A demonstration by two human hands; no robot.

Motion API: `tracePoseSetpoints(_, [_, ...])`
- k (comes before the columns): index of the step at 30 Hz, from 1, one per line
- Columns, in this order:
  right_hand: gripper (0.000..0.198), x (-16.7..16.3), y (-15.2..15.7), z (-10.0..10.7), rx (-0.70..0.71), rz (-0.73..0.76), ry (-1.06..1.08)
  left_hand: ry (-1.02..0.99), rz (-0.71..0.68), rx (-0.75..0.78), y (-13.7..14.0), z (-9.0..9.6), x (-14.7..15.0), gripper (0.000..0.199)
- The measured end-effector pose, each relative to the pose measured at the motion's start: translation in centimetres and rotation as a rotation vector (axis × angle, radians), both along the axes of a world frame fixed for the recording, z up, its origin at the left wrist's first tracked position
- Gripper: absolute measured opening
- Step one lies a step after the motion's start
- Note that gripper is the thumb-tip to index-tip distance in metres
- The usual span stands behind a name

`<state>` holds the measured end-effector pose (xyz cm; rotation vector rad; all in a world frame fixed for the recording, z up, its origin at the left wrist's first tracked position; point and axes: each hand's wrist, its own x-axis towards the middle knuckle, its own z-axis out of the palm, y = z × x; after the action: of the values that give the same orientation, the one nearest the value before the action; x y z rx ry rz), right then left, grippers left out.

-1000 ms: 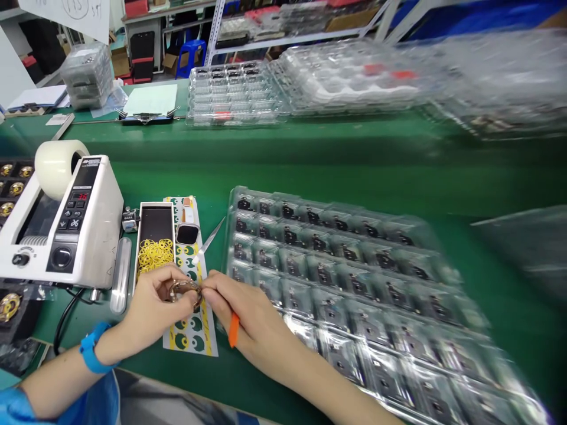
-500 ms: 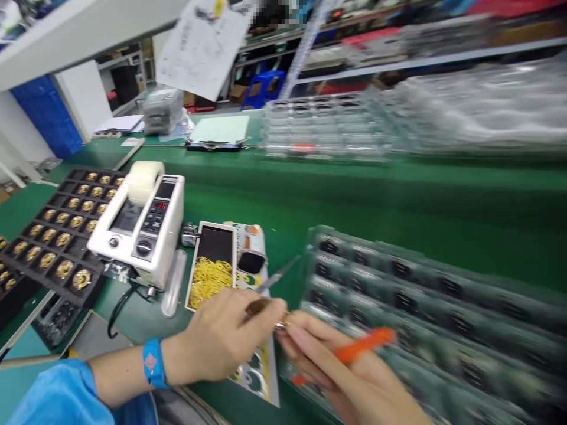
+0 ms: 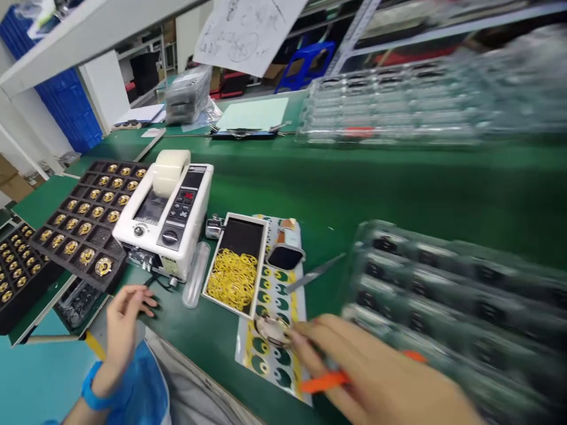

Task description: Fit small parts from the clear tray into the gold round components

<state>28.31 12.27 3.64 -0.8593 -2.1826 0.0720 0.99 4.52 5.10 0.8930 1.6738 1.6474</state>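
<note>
A green table [image 3: 199, 336] fills the workspace, with a blue stool [image 3: 305, 62] behind it and a clipboard [image 3: 252, 115] on the raised ledge at its back. The view has swung to the left over the last second, so the black foam tray [image 3: 101, 237] with its rows of gold parts [image 3: 103, 266] shows far more fully beside the white tape dispenser [image 3: 197, 200].

The main change is in the hands. A second ago both were at the metal ring part [image 3: 271, 329]; now the left hand [image 3: 126, 310] has let go and sits well apart, just short of the foam tray's near corner and the dispenser's cable. Its fingers are loosely bent, with nothing visible between them. That leaves the ring part borne by the right hand [image 3: 354, 360] alone, thumb and finger narrowed on its edge, while an orange strip [image 3: 325, 382] passes between the fingers of the same hand. Motion blur hides the exact contact.

The ring part is above the printed sheet [image 3: 283, 357], near the lower corner of the shallow box [image 3: 241, 236] holding yellow rings [image 3: 233, 280]. A thin metal blade [image 3: 316, 273] lies beyond it, and clear trays [image 3: 443, 277] spread out past the right hand
</note>
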Motion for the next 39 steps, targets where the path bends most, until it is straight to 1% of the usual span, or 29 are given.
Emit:
tracePoseSetpoints(1, [0.031, -0.1, -0.2, 0.4, 0.045, 0.007, -0.085, -0.029, 0.015, -0.001, 0.1, 0.1, -0.7, 0.026])
tracePoseSetpoints(2, [0.034, -0.3, -0.4, 0.8, 0.061, 0.008, -0.144, -0.058, 0.028, 0.000, 0.2, 0.2, -1.2, 0.026])
tracePoseSetpoints(3, [0.036, -0.4, -0.6, 1.0, 0.045, 0.000, -0.165, -0.086, 0.034, 0.002, 0.3, 0.3, -1.7, 0.026])
tracePoseSetpoints(6, [0.041, -0.9, -1.1, 1.2, -0.075, -0.074, -0.163, -0.158, 0.027, 0.003, 0.7, 0.5, -2.4, 0.028])
tracePoseSetpoints(7, [0.042, -1.1, -1.1, 1.1, -0.097, -0.099, -0.170, -0.177, 0.019, 0.006, 0.9, 0.6, -2.4, 0.028])
tracePoseSetpoints(9, [0.042, -1.3, -1.0, 0.7, -0.094, -0.152, -0.211, -0.204, -0.006, 0.013, 1.2, 0.8, -2.2, 0.028])
tracePoseSetpoints(11, [0.037, -1.3, -0.6, 0.1, -0.088, -0.173, -0.284, -0.222, -0.036, 0.017, 1.5, 0.9, -1.8, 0.029])
tracePoseSetpoints(12, [0.033, -1.2, -0.3, -0.2, -0.106, -0.160, -0.326, -0.228, -0.050, 0.016, 1.5, 0.9, -1.7, 0.029])
tracePoseSetpoints(15, [0.017, -0.7, 0.5, -1.0, -0.217, -0.127, -0.462, -0.233, -0.095, -0.009, 1.3, 0.8, -1.3, 0.030])
tracePoseSetpoints(17, [0.011, -0.4, 0.7, -1.3, -0.261, -0.138, -0.522, -0.235, -0.164, -0.043, 0.9, 0.6, -1.0, 0.031])
tracePoseSetpoints(18, [0.009, -0.4, 0.6, -1.3, -0.255, -0.145, -0.525, -0.243, -0.209, -0.060, 0.7, 0.4, -0.7, 0.032])
tracePoseSetpoints(21, [0.013, -0.8, 0.0, -0.5, -0.156, -0.114, -0.424, -0.318, -0.385, -0.132, 0.3, -0.3, 0.9, 0.034])
tracePoseSetpoints(23, [0.019, -1.5, -0.7, 0.7, -0.048, -0.091, -0.334, -0.383, -0.527, -0.184, 0.3, -0.7, 2.5, 0.037])
tracePoseSetpoints(25, [0.022, -2.4, -1.5, 2.0, 0.081, -0.070, -0.287, -0.397, -0.638, -0.195, 0.7, -0.8, 4.4, 0.043])
tracePoseSetpoints(26, [0.022, -2.9, -1.9, 2.5, 0.145, -0.061, -0.279, -0.376, -0.663, -0.184, 0.9, -0.7, 5.2, 0.044])
tracePoseSetpoints(27, [0.021, -3.3, -2.3, 3.0, 0.201, -0.052, -0.272, -0.344, -0.668, -0.165, 1.2, -0.6, 6.0, 0.041])
tracePoseSetpoints(28, [0.021, -3.7, -2.6, 3.3, 0.238, -0.047, -0.261, -0.303, -0.658, -0.134, 1.5, -0.5, 6.7, 0.033])
tracePoseSetpoints(29, [0.020, -3.9, -3.0, 3.5, 0.251, -0.043, -0.237, -0.242, -0.639, -0.087, 1.8, -0.3, 7.2, 0.024])
tracePoseSetpoints(30, [0.019, -4.1, -3.2, 3.6, 0.236, -0.043, -0.190, -0.135, -0.604, -0.010, 2.1, -0.2, 7.5, 0.016])
tracePoseSetpoints(31, [0.018, -4.1, -3.5, 3.6, 0.181, -0.039, -0.121, 0.009, -0.553, 0.094, 2.3, -0.1, 7.6, 0.013])
tracePoseSetpoints(32, [0.019, -4.1, -3.6, 3.6, 0.078, -0.030, -0.027, 0.168, -0.492, 0.210, 2.5, 0.0, 7.6, 0.012])
tracePoseSetpoints(33, [0.018, -4.0, -3.7, 3.6, -0.081, -0.015, 0.080, 0.323, -0.429, 0.324, 2.7, 0.0, 7.4, 0.011])
tracePoseSetpoints(34, [0.017, -3.9, -3.8, 3.6, -0.292, 0.011, 0.190, 0.452, -0.375, 0.419, 2.8, 0.0, 7.1, 0.012])
tracePoseSetpoints(35, [0.017, -3.9, -3.7, 3.7, -0.531, 0.044, 0.301, 0.535, -0.339, 0.491, 2.9, -0.1, 6.8, 0.016])
tracePoseSetpoints(37, [0.031, -4.0, -3.6, 4.0, -0.992, 0.105, 0.503, 0.656, -0.313, 0.588, 3.1, -0.3, 6.2, 0.023])
tracePoseSetpoints(38, [0.039, -4.3, -3.4, 4.2, -1.176, 0.126, 0.593, 0.746, -0.296, 0.635, 3.2, -0.5, 6.1, 0.024])
tracePoseSetpoints(39, [0.045, -4.6, -3.3, 4.4, -1.318, 0.145, 0.676, 0.847, -0.272, 0.676, 3.3, -0.6, 6.0, 0.024])
